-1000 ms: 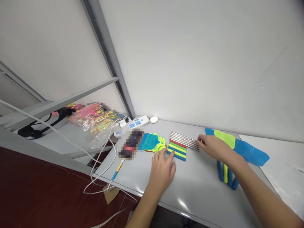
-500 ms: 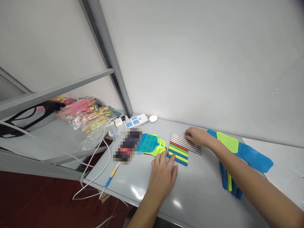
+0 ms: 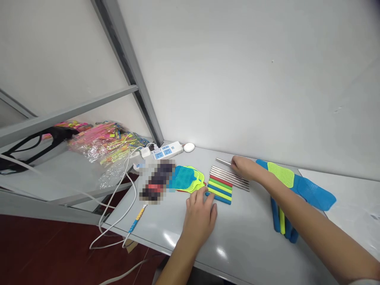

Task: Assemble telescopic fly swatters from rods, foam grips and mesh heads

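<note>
My right hand (image 3: 244, 168) pinches a thin metal rod (image 3: 223, 161), lifted off beside a row of similar metal rods (image 3: 221, 171). Those rods lie side by side on the grey table, behind a row of coloured plastic handles (image 3: 221, 192) in red, green, blue and yellow. Fingers spread, my left hand (image 3: 199, 209) rests on the table, its fingertips by the left end of the nearest blue handle. Just beyond it lie stacked blue and yellow perforated fly swatter heads (image 3: 187, 179). More swatter heads (image 3: 280, 174) and handles (image 3: 275, 215) lie partly under my right forearm.
A white power strip (image 3: 168, 150) and a round white object (image 3: 189, 147) stand by the wall. A pixelated dark item (image 3: 157, 182) with a cable sits at left. Clear bags of colourful pieces (image 3: 109, 142) lie behind the metal frame (image 3: 135, 79). White sheeting (image 3: 353, 206) covers the right.
My right hand has taken one metal rod away from the row, and it now sticks out leftward from the fingers. My left hand stays by the handles; the view has shifted slightly.
</note>
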Demonstrator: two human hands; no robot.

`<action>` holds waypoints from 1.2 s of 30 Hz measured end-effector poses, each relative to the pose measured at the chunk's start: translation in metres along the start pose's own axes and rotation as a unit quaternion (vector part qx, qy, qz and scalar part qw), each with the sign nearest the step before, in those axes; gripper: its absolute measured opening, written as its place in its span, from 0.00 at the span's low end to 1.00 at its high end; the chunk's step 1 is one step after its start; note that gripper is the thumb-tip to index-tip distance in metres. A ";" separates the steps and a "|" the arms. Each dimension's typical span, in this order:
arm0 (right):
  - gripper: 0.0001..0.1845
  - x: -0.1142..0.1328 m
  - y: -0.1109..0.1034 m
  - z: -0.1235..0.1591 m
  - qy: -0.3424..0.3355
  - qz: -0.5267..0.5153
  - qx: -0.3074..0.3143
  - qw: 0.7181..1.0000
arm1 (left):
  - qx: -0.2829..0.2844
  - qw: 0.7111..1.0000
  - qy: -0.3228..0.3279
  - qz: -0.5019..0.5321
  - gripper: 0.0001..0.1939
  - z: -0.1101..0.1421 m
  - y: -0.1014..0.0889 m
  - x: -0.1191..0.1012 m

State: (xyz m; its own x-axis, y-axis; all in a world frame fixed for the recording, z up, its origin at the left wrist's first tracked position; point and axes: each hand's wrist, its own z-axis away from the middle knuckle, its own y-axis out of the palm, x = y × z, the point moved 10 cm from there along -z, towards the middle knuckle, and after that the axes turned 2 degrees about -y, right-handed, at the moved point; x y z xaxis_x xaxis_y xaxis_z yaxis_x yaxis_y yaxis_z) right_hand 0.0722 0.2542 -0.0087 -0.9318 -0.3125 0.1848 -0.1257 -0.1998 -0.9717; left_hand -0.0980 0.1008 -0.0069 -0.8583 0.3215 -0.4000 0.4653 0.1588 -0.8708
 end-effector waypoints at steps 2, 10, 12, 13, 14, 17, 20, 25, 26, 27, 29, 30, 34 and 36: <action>0.15 -0.004 -0.010 0.009 0.021 -0.010 -0.018 1.000 | -0.006 1.000 -0.002 0.003 0.14 0.001 -0.002 0.001; 0.14 0.055 0.001 0.073 -0.036 -0.039 -0.022 0.998 | -0.002 1.000 0.005 0.022 0.07 0.002 -0.005 0.000; 0.12 0.071 0.015 0.083 -0.054 -0.031 -0.012 0.998 | -0.002 1.000 0.009 0.025 0.06 0.003 -0.007 -0.001; 0.11 0.076 0.021 0.086 -0.056 -0.024 -0.010 0.998 | -0.004 1.000 0.009 0.027 0.05 0.004 -0.008 -0.001; 0.11 0.078 0.025 0.088 -0.056 -0.017 -0.011 0.998 | -0.005 1.000 0.008 0.029 0.05 0.005 -0.010 -0.001; 0.11 0.079 0.031 0.088 -0.046 0.005 -0.012 0.999 | 0.000 0.999 0.015 0.039 0.06 0.009 -0.013 0.001; 0.10 0.078 0.034 0.087 -0.043 0.020 -0.008 0.999 | 0.017 0.998 0.034 0.052 0.06 0.016 -0.015 0.004; 0.08 0.077 0.035 0.088 -0.031 0.019 -0.006 0.999 | 0.031 0.996 0.058 0.052 0.07 0.024 -0.021 0.010; 0.08 0.076 0.033 0.089 -0.026 0.015 -0.009 1.000 | 0.030 0.997 0.063 0.044 0.08 0.023 -0.022 0.010; 0.07 0.073 0.030 0.090 -0.021 0.008 -0.013 1.000 | 0.028 0.997 0.069 0.032 0.08 0.021 -0.023 0.008; 0.08 0.066 0.021 0.096 -0.006 -0.008 -0.026 1.000 | 0.023 0.997 0.080 -0.002 0.09 0.014 -0.023 0.002; 0.10 0.062 0.015 0.100 0.002 -0.017 -0.033 0.999 | 0.020 0.996 0.085 -0.021 0.08 0.009 -0.022 -0.001; 0.13 0.038 0.000 0.129 0.041 -0.061 -0.048 0.996 | 0.015 0.992 0.104 -0.063 0.07 -0.014 -0.012 -0.012; 0.13 0.025 0.001 0.148 0.063 -0.097 -0.046 0.992 | 0.015 0.992 0.111 -0.060 0.08 -0.023 -0.007 -0.015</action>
State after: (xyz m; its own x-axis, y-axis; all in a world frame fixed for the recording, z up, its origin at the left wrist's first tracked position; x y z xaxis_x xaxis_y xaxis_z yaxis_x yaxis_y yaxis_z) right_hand 0.0989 0.1082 0.0166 -0.9216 -0.1572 0.3548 -0.3312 -0.1576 -0.9303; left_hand -0.0834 0.1166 0.0115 -0.8369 0.5002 -0.2223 0.3522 0.1812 -0.9182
